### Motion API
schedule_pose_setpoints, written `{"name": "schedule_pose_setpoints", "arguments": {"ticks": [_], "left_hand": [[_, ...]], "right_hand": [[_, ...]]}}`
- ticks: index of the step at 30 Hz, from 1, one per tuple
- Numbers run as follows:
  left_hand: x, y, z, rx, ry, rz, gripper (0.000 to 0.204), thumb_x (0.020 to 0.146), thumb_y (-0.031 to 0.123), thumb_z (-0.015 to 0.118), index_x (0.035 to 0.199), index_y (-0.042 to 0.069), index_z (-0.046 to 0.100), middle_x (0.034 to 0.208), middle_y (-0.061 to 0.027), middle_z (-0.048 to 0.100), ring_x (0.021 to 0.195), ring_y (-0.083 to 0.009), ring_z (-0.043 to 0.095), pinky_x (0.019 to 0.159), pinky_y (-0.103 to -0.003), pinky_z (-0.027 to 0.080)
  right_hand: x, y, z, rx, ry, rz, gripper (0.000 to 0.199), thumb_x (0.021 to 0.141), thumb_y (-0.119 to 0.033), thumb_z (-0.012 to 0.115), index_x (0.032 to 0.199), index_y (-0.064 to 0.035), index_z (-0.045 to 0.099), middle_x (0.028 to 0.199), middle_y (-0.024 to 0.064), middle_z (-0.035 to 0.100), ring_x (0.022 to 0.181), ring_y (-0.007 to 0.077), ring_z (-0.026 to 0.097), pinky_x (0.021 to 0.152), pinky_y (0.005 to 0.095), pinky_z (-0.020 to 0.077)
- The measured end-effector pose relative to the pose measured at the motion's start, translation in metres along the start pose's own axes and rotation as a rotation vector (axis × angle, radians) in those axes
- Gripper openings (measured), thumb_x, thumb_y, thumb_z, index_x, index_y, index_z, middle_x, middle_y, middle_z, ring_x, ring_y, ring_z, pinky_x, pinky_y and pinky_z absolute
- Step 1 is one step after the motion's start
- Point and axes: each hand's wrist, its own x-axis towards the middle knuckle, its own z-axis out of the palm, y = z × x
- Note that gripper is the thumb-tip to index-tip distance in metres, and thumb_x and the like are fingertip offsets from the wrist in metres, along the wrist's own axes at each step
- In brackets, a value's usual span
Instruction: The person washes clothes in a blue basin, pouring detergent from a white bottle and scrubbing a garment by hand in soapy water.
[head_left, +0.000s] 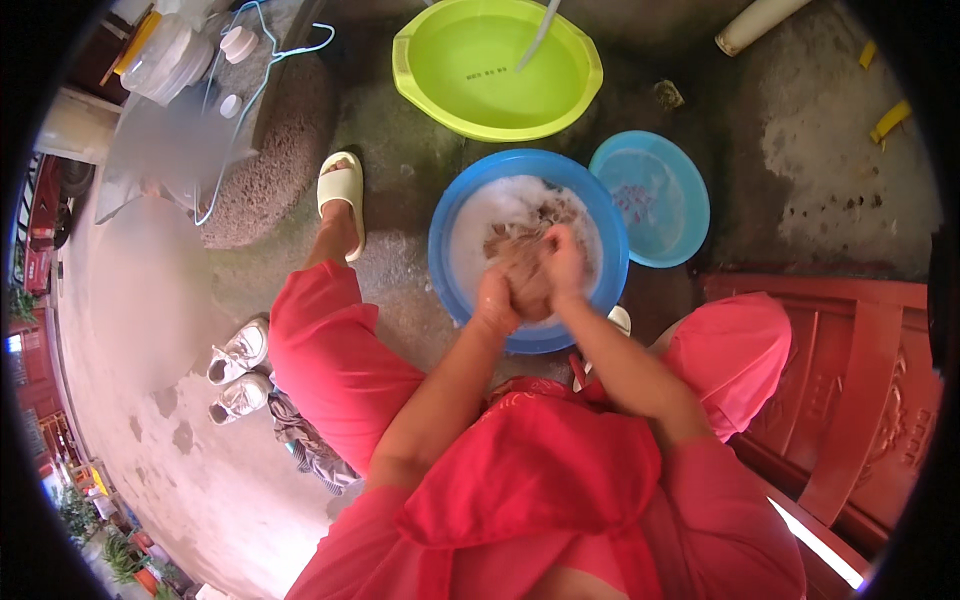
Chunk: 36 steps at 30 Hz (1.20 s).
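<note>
Both my hands are down in a blue basin (447, 262) of white suds on the floor in front of me. A soaked brownish cloth (530, 272) bunches up between them. My left hand (497, 297) grips it from the near left side, with foam on the wrist. On the right, my right hand (563, 262) is closed on the same cloth, its fingers curled inward. More of the wet fabric spreads through the suds beyond my hands. What kind of garment it is does not show.
Beyond stands a yellow-green basin (400, 62) of water with a hose (540, 35) in it. A smaller light-blue basin (697, 180) touches the blue one's right. White sneakers (240, 355) and dark clothing (305, 445) lie left. A red carved door (850, 370) is on the right; a blue hanger (255, 100) upper left.
</note>
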Motion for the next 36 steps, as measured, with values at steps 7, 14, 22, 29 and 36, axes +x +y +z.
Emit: {"name": "schedule_pose_setpoints", "arguments": {"ticks": [7,14,22,29,36], "left_hand": [[-0.004,0.004,0.026,0.236,-0.054,0.193,0.053,0.075,0.015,0.051,0.126,0.009,0.037,0.114,-0.0075,0.048,0.111,-0.0234,0.045,0.092,-0.035,0.037],[-0.014,0.011,0.016,0.214,0.024,0.334,0.062,0.073,-0.004,0.051,0.129,0.015,0.033,0.122,-0.0092,0.045,0.112,-0.0273,0.043,0.089,-0.036,0.041],[-0.01,0.025,-0.002,0.656,0.036,0.397,0.042,0.068,-0.012,0.054,0.105,0.007,0.055,0.112,-0.0063,0.048,0.091,-0.0209,0.054,0.076,-0.029,0.046],[-0.033,0.033,0.031,0.599,0.329,0.274,0.043,0.081,0.022,0.056,0.121,0.012,0.044,0.122,-0.0074,0.045,0.104,-0.025,0.048,0.085,-0.042,0.04],[-0.028,-0.013,0.009,1.048,-0.539,0.418,0.049,0.087,0.044,0.04,0.129,0.019,0.039,0.135,-0.0059,0.037,0.126,-0.0162,0.031,0.104,-0.045,0.022]], "right_hand": [[0.022,0.029,-0.064,-0.188,-0.656,-0.233,0.069,0.074,-0.013,0.064,0.134,-0.0188,0.031,0.133,0.0124,0.037,0.119,0.0288,0.04,0.098,0.0326,0.0326],[-0.017,-0.011,-0.069,0.85,-0.635,0.672,0.079,0.078,-0.017,0.064,0.14,-0.0187,0.016,0.14,0.0134,0.025,0.127,0.0244,0.028,0.101,0.0341,0.0271],[-0.003,-0.026,-0.094,-0.188,-0.804,0.345,0.048,0.079,-0.036,0.061,0.111,-0.0012,0.053,0.115,0.017,0.05,0.104,0.0308,0.048,0.088,0.0353,0.0388],[0.02,-0.047,-0.11,0.226,-0.224,0.012,0.044,0.081,-0.032,0.061,0.102,0.006,0.055,0.113,0.0114,0.05,0.104,0.0221,0.049,0.091,0.0298,0.0364],[-0.081,-0.11,-0.048,0.033,-0.398,-0.62,0.015,0.064,-0.014,0.063,0.069,-0.0038,0.054,0.081,0.0088,0.054,0.074,0.0304,0.053,0.066,0.0378,0.0442]]}}
